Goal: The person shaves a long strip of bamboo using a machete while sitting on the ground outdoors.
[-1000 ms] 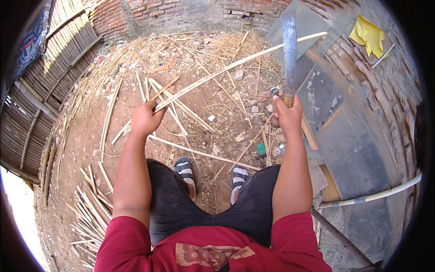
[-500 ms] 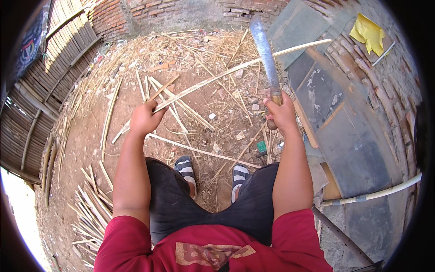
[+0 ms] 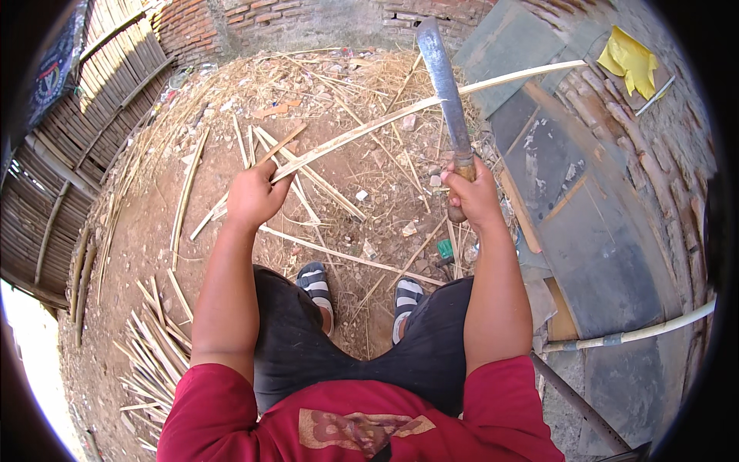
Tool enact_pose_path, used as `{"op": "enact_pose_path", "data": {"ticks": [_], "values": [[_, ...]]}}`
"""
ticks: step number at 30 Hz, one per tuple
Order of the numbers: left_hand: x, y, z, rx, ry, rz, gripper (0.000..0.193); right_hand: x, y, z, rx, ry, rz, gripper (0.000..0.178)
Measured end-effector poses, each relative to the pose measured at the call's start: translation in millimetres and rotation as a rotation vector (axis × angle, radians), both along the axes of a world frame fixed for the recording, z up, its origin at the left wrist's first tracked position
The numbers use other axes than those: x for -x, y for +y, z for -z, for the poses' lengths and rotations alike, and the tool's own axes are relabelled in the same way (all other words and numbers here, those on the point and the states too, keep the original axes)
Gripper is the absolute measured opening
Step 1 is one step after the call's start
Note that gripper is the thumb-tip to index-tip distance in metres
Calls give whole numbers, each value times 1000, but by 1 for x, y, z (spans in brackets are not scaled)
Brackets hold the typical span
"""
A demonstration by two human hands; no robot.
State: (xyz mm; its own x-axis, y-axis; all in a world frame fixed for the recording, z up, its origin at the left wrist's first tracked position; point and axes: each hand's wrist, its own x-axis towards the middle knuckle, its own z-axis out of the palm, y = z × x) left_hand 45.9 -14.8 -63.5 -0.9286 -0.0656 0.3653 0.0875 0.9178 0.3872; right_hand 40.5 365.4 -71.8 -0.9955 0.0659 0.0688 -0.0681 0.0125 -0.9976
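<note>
My left hand [image 3: 258,194] is closed around the near end of a long pale bamboo strip [image 3: 369,127], which rises away to the far right. In my right hand [image 3: 473,192] is a machete [image 3: 444,85], gripped by its wooden handle, its broad metal blade pointing up and away. The blade crosses the strip partway along; I cannot tell whether it touches or only overlaps it in view. Beneath my left hand, more strips [image 3: 315,181] lie crossed on the dirt.
A pile of split strips [image 3: 154,362] lies at the near left, below a bamboo wall [image 3: 85,138]. Dark boards [image 3: 593,231] lean along the right, with a pale pole [image 3: 639,329] across them. A yellow sheet [image 3: 629,61] hangs far right; a brick wall [image 3: 308,23] closes the back.
The strip has shifted to the right and slightly up, so more of it extends past the blade. My left hand has moved a little right; the machete has tilted slightly left.
</note>
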Motion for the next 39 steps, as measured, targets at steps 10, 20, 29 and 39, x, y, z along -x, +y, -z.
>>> {"op": "enact_pose_path", "data": {"ticks": [10, 20, 29, 39], "values": [[4, -12, 6, -29, -15, 3, 40, 6, 4, 3, 286, 141, 33, 20], [4, -14, 6, -37, -2, -6, 39, -2, -5, 0, -139, 26, 6, 21], [3, -11, 6, -41, -73, 13, 39, -9, 10, -11, 107, -84, -210, 22], [7, -17, 12, -71, -85, 45, 40, 0, 20, -8, 231, 156, 81, 22]]}}
